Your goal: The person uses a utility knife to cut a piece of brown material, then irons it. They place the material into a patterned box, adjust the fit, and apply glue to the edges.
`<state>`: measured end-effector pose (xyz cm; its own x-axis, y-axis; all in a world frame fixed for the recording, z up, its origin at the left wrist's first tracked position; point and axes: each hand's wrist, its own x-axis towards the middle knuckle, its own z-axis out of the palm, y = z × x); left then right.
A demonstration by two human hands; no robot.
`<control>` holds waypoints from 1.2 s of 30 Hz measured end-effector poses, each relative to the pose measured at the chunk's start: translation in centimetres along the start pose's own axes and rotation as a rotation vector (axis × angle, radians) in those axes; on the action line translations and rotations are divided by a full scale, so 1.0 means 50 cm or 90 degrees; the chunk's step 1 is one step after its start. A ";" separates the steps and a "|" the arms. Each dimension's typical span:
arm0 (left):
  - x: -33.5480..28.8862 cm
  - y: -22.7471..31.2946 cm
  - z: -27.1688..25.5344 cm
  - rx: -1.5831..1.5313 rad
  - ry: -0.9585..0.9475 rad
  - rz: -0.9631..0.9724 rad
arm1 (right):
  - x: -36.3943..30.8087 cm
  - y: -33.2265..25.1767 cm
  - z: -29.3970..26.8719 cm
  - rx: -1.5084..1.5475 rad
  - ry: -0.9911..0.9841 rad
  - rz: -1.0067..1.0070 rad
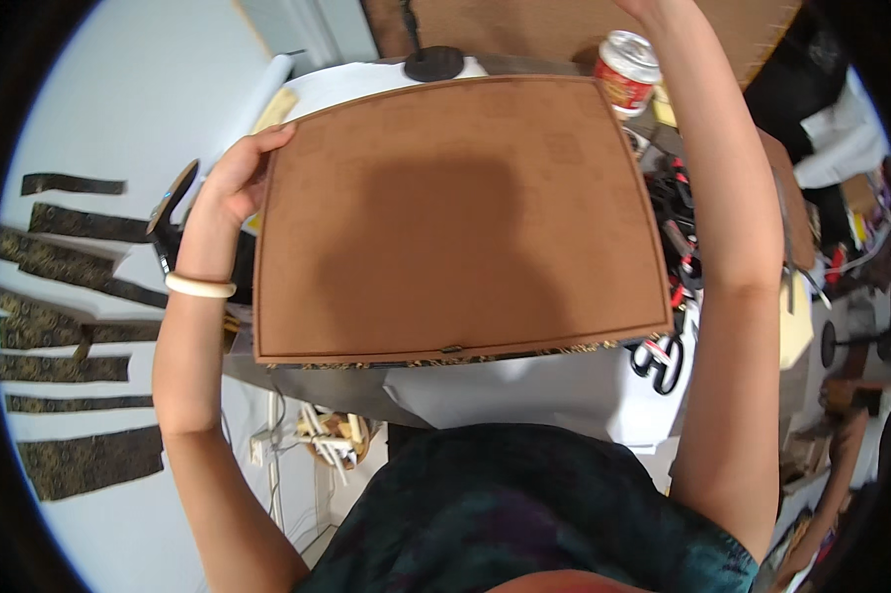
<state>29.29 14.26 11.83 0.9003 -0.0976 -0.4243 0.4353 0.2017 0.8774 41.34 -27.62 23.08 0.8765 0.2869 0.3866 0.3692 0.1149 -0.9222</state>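
Observation:
A large flat brown board (455,212) with a dark patterned edge along its near side is held up in front of me, over the table. My left hand (233,178) grips its left edge near the top corner; a pale bangle sits on that wrist. My right arm reaches up past the board's right side, and my right hand (653,8) is cut off by the top of the picture, so its fingers are hidden. A red and white can (625,69) stands just behind the board's top right corner.
Several dark patterned fabric strips (70,326) lie on the pale floor at left. Scissors (658,358) and a pile of tools clutter the table at right. White sheets (524,390) lie under the board. A round black object (433,62) sits behind it.

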 end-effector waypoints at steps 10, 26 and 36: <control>0.036 -0.047 -0.022 0.062 -0.033 0.116 | -0.348 0.107 -0.088 -0.210 -0.031 0.351; -0.057 -0.078 -0.002 0.337 0.073 0.168 | -0.420 0.014 -0.026 -0.446 -0.080 0.340; -0.157 -0.129 0.038 0.530 0.163 0.565 | -0.540 -0.083 0.260 -0.530 -0.313 -0.126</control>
<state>19.39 11.86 9.92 0.8984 -0.0319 0.4380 -0.3712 -0.5880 0.7186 12.12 -23.47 16.42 0.6185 0.7202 0.3144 0.7607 -0.4485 -0.4692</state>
